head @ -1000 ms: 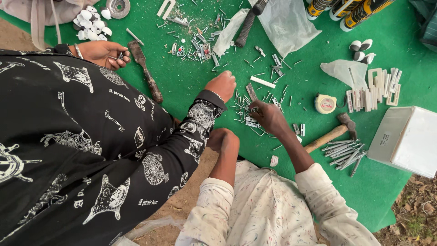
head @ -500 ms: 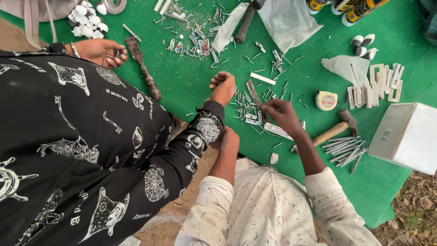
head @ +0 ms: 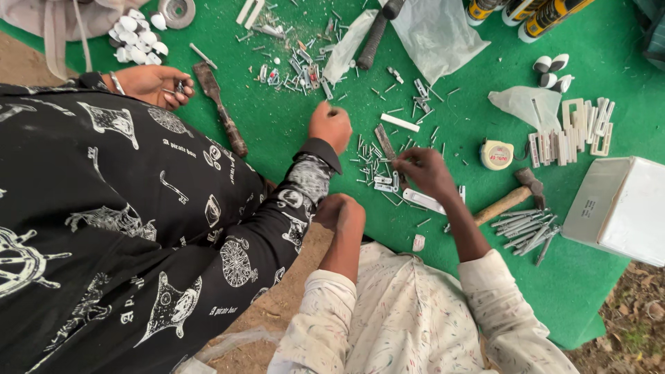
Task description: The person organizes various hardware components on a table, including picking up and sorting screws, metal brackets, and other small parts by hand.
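My right hand (head: 424, 172) rests on the green mat (head: 291, 131), its fingertips pinched on a small metal piece (head: 396, 163) from the scattered pile of small metal clips and nails (head: 377, 176). My left hand (head: 339, 211) is curled into a fist at the mat's near edge, beside a co-worker's black patterned sleeve (head: 305, 183); whether it holds anything is hidden. The co-worker's fist (head: 331, 125) sits just left of the pile.
A hammer (head: 509, 199) and a bundle of long nails (head: 523, 228) lie right of my hand, near a tape measure (head: 496, 154) and a white box (head: 623, 208). The co-worker's other hand (head: 149, 83) is beside a wooden-handled tool (head: 220, 111). Plastic bags, white caps and tubes lie farther back.
My right hand has shifted slightly across the pile and closed its fingertips on a piece. The co-worker's hand beside it has curled into a fist. My left hand stayed put.
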